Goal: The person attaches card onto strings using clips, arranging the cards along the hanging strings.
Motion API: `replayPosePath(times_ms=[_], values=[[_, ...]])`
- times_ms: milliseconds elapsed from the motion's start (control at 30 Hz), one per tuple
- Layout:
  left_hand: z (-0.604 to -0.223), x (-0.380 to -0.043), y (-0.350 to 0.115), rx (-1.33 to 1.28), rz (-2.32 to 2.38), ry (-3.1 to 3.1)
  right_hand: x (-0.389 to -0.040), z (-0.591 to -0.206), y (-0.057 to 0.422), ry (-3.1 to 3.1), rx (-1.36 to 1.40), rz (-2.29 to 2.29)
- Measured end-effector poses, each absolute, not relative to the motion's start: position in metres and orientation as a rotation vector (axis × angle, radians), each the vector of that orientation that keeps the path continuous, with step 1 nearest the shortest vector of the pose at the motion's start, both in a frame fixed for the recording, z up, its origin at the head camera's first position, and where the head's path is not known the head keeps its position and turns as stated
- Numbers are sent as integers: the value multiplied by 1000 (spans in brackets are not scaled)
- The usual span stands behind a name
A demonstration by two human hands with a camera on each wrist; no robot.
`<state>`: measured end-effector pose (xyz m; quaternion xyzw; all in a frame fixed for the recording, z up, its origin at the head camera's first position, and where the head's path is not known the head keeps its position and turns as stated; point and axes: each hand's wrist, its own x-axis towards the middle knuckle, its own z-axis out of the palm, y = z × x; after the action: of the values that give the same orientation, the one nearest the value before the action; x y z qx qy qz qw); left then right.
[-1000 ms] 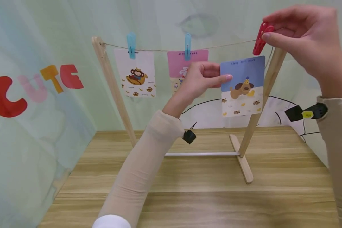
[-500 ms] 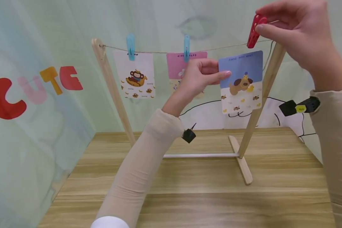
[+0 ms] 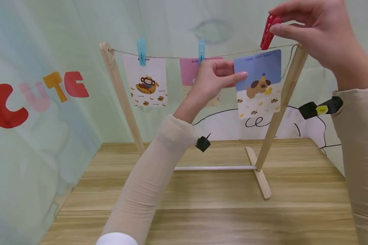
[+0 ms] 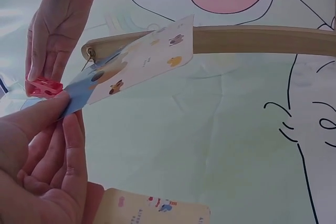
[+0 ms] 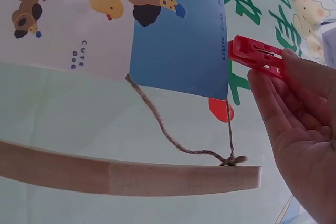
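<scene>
My left hand (image 3: 211,80) pinches the left edge of a blue and white puppy card (image 3: 259,86) between thumb and fingers. The card hangs upright by the right part of the twine (image 3: 239,52), its top edge near the line. Just above that edge, my right hand (image 3: 320,37) pinches a red clothespin (image 3: 267,32) by its upper end, tip pointing down. In the right wrist view, the tip of the clothespin (image 5: 257,53) is right at the card's top edge; whether it grips the card I cannot tell.
A monkey card (image 3: 147,81) and a pink card (image 3: 188,71), partly behind my left hand, hang from blue clothespins (image 3: 141,51). The twine runs between two wooden posts (image 3: 282,109) joined low by a white rod (image 3: 214,168), on a wooden table (image 3: 184,217).
My right hand has moved left and slightly up, then down toward the line, with the red clothespin. The puppy card has risen a little and shifted slightly left in my left hand.
</scene>
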<state>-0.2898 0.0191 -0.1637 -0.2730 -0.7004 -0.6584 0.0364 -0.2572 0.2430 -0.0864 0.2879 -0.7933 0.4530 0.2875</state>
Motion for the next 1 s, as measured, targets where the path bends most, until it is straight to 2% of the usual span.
replayPosePath(times_ms=[467,1000], values=[[-158,-292,21,-833,-1980,-2172,-261,-80,250,-2282,584,1293],[-155,-294,22,-838,-1974,-2153,-267,-78,251,-2403,580,1189]])
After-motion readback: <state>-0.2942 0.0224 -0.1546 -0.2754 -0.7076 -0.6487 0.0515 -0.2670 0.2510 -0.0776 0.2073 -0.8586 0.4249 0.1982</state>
